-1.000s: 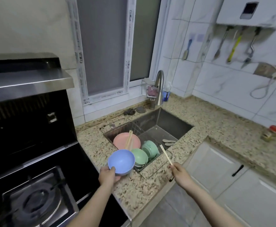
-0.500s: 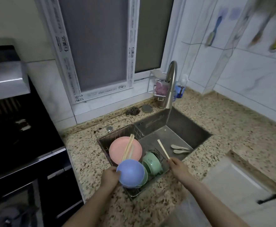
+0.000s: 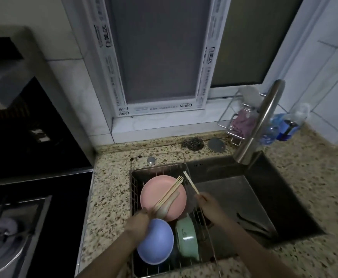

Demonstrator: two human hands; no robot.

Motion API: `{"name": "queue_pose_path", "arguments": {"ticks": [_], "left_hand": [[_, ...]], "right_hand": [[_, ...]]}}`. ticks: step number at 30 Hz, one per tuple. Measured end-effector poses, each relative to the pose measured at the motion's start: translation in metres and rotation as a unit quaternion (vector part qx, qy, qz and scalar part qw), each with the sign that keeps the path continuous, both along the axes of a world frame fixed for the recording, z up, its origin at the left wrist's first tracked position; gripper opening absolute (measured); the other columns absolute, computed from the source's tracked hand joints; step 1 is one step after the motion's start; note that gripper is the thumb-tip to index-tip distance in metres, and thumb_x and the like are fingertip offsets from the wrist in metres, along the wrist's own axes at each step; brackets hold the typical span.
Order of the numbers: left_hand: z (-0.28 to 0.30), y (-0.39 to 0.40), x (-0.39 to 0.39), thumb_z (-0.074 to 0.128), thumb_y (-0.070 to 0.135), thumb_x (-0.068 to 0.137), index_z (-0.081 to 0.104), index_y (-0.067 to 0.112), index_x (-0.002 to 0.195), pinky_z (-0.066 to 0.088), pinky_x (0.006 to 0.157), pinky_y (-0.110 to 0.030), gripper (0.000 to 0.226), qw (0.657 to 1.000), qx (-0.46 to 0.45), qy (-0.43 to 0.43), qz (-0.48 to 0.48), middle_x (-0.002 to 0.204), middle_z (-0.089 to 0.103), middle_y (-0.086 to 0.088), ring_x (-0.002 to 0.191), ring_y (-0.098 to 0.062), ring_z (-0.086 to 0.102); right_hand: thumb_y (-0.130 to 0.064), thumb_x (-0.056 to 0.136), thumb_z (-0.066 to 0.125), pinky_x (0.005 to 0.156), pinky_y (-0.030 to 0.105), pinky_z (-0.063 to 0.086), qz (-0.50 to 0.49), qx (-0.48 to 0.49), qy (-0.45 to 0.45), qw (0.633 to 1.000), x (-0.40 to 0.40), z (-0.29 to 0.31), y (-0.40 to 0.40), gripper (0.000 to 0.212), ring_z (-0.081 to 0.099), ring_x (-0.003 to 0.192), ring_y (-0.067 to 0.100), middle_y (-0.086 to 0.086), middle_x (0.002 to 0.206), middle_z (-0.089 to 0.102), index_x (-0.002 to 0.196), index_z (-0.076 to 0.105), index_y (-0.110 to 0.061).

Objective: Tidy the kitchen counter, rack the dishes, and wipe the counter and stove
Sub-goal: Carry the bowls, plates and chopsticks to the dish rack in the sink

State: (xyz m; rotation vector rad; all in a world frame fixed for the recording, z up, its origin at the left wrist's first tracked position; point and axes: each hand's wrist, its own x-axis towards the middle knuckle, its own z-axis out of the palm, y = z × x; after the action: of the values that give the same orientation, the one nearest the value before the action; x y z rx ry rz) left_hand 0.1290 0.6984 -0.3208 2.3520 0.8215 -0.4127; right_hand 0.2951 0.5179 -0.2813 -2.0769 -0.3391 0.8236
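Left hand [image 3: 139, 221] is gripping the rim of a blue bowl [image 3: 155, 241], fingers curled over its upper left edge, holding it tilted on edge over the wire dish rack [image 3: 208, 227] that is sitting in the left half of the sink [image 3: 264, 197]. Right hand [image 3: 209, 205] is pinching a pair of wooden chopsticks [image 3: 191, 182] at their lower end, fingers closed around them; the tips are pointing toward 11 o'clock, above the rack's right rim.

In the rack: a pink plate [image 3: 160, 189] is lying at 12 o'clock from the blue bowl, with another set of chopsticks [image 3: 169, 192] and a pale spoon [image 3: 167, 205] resting across it. A green bowl [image 3: 187, 239] is standing on edge just beside the blue bowl, at its 3 o'clock.

Steel faucet [image 3: 258, 125] is arching over the sink's far right corner. Gas burner [image 3: 3, 237] is showing at 9 o'clock, across the speckled granite counter [image 3: 107, 197].
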Motion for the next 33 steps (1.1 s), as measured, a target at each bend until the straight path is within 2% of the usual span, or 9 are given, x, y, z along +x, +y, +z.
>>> {"name": "queue_pose_path", "arguments": {"ticks": [2, 7, 11, 14, 16, 19, 23, 27, 33], "left_hand": [[0.001, -0.005, 0.006, 0.033, 0.023, 0.101, 0.054, 0.013, 0.129, 0.044, 0.095, -0.035, 0.036, 0.999, 0.029, 0.042, -0.011, 0.131, 0.057, -0.006, 0.117, -0.024, 0.055], [-0.003, -0.008, 0.012, 0.031, 0.025, 0.103, 0.048, 0.025, 0.136, 0.041, 0.097, -0.036, 0.037, 0.998, 0.031, 0.051, -0.033, 0.137, 0.053, -0.005, 0.122, -0.025, 0.052], [-0.012, 0.000, 0.008, 0.036, 0.028, 0.100, 0.043, 0.037, 0.138, 0.039, 0.097, -0.034, 0.039, 0.994, 0.035, 0.025, -0.100, 0.152, 0.034, 0.004, 0.131, -0.022, 0.043], [-0.015, 0.006, 0.008, 0.040, 0.056, 0.092, 0.037, 0.042, 0.141, 0.040, 0.097, -0.025, 0.050, 0.989, 0.069, 0.007, -0.130, 0.151, 0.031, 0.015, 0.130, -0.016, 0.041], [-0.014, 0.008, 0.010, 0.041, 0.059, 0.091, 0.050, 0.041, 0.133, 0.038, 0.098, -0.020, 0.046, 0.995, 0.042, -0.055, -0.069, 0.144, 0.041, 0.015, 0.128, -0.011, 0.043], [-0.010, 0.018, 0.017, 0.045, 0.044, 0.096, 0.065, 0.028, 0.117, 0.040, 0.094, -0.021, 0.033, 0.984, -0.065, -0.150, 0.077, 0.114, 0.059, 0.005, 0.114, -0.013, 0.054], [-0.005, 0.032, 0.018, 0.042, 0.039, 0.097, 0.071, 0.014, 0.099, 0.042, 0.090, -0.028, 0.038, 0.950, -0.091, -0.222, 0.199, 0.097, 0.063, -0.001, 0.099, -0.013, 0.057], [-0.003, 0.037, 0.015, 0.041, 0.042, 0.095, 0.071, 0.014, 0.100, 0.041, 0.088, -0.021, 0.041, 0.939, -0.090, -0.253, 0.213, 0.097, 0.064, -0.001, 0.096, -0.007, 0.056], [-0.012, 0.041, 0.004, 0.045, 0.034, 0.098, 0.070, 0.019, 0.104, 0.043, 0.089, -0.024, 0.029, 0.939, -0.073, -0.252, 0.224, 0.097, 0.061, 0.006, 0.097, -0.006, 0.057]], "right_hand": [[-0.019, 0.100, 0.041, 0.053, 0.014, 0.039, 0.025, 0.001, 0.004, 1.000, 0.014, -0.007, 0.010, 0.022, 0.051, 0.068, 0.010, -0.001, 0.077, 0.057, 0.088, 0.059, -0.015], [-0.021, 0.100, 0.041, 0.074, 0.031, 0.041, 0.137, -0.006, -0.014, 0.990, 0.033, -0.026, 0.041, 0.022, 0.058, 0.088, 0.024, 0.010, 0.092, 0.062, 0.098, 0.060, -0.011], [-0.024, 0.099, 0.040, 0.067, 0.025, 0.033, 0.278, -0.074, -0.168, 0.943, 0.044, -0.037, 0.058, 0.028, 0.059, 0.100, 0.022, 0.004, 0.110, 0.064, 0.121, 0.057, -0.017], [-0.030, 0.099, 0.035, 0.072, 0.025, 0.036, 0.350, -0.124, -0.252, 0.893, 0.055, -0.044, 0.067, 0.031, 0.057, 0.105, 0.022, 0.002, 0.113, 0.060, 0.119, 0.056, -0.021], [-0.034, 0.100, 0.030, 0.080, 0.029, 0.041, 0.384, -0.142, -0.267, 0.873, 0.060, -0.047, 0.073, 0.034, 0.056, 0.107, 0.023, 0.002, 0.113, 0.059, 0.114, 0.058, -0.020], [-0.040, 0.101, 0.025, 0.084, 0.029, 0.042, 0.421, -0.161, -0.302, 0.840, 0.065, -0.051, 0.089, 0.045, 0.055, 0.108, 0.021, 0.002, 0.117, 0.060, 0.115, 0.063, -0.020], [-0.036, 0.101, 0.027, 0.087, 0.033, 0.043, 0.496, -0.207, -0.381, 0.752, 0.067, -0.059, 0.112, 0.044, 0.054, 0.108, 0.026, 0.007, 0.115, 0.059, 0.115, 0.063, -0.016], [-0.033, 0.101, 0.027, 0.089, 0.036, 0.041, 0.520, -0.214, -0.407, 0.720, 0.070, -0.071, 0.126, 0.042, 0.052, 0.109, 0.027, 0.009, 0.116, 0.058, 0.114, 0.061, -0.012], [-0.035, 0.099, 0.030, 0.088, 0.032, 0.038, 0.553, -0.194, -0.403, 0.703, 0.076, -0.092, 0.142, 0.039, 0.049, 0.109, 0.022, 0.005, 0.113, 0.057, 0.110, 0.061, -0.016]]}}
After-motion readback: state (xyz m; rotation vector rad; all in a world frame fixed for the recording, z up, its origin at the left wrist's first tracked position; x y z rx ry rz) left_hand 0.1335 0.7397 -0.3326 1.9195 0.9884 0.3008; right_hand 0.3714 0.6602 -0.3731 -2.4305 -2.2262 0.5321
